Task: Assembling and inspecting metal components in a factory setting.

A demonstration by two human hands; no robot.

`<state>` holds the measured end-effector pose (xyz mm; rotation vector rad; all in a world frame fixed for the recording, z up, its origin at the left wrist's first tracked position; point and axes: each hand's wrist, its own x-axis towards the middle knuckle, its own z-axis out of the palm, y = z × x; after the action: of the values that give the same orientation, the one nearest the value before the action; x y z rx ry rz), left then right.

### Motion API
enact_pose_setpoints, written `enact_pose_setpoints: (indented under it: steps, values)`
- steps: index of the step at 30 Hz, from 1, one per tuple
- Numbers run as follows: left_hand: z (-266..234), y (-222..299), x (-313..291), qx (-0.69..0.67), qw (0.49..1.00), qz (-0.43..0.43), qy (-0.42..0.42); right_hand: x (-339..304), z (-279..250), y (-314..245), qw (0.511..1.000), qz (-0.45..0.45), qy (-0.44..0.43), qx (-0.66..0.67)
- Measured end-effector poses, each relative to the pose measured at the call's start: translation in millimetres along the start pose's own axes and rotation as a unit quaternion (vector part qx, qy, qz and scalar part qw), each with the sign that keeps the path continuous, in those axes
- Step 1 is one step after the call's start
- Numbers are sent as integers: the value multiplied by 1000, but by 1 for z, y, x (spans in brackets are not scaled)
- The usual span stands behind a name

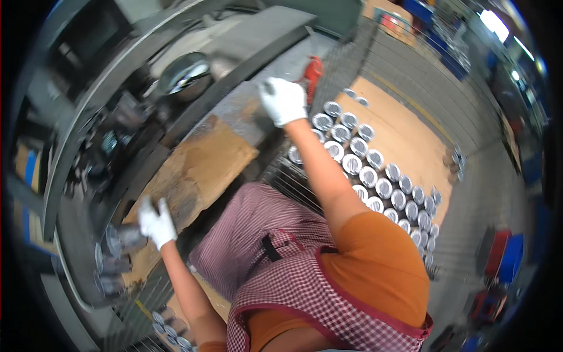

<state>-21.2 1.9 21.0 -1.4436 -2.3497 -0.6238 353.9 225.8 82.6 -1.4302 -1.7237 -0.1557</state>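
Note:
My left hand (156,224), in a white glove, is over the left end of a brown cardboard sheet (202,161), its fingers apart. Close beside it lie several grey metal cup-shaped parts (111,263) on their sides; whether the hand touches the nearest one I cannot tell. My right hand (284,101), also gloved in white, is closed above the far end of the work ledge. Its curled fingers hide whatever may be in them. Just right of that hand is a red-handled tool (312,73), perhaps an air gun.
Many round metal parts (384,188) stand in rows on a tan board (404,126) within a wire frame at right. A machine with a round metal bowl (186,75) borders the ledge at left. More parts (170,331) stand at lower left; blue bins (511,258) lie far right.

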Motion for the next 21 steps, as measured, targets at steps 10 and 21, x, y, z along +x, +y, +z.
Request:
enact_pose_setpoints:
  steps: [10, 21]
  values:
    - [-3, 26, -7, 45, 998, -52, 9, -6, 1, 27, 998, -5, 31, -46]
    - [-3, 19, -6, 15, 992, -46, -116, 13, 2, -69, 974, -178, 72, 124]
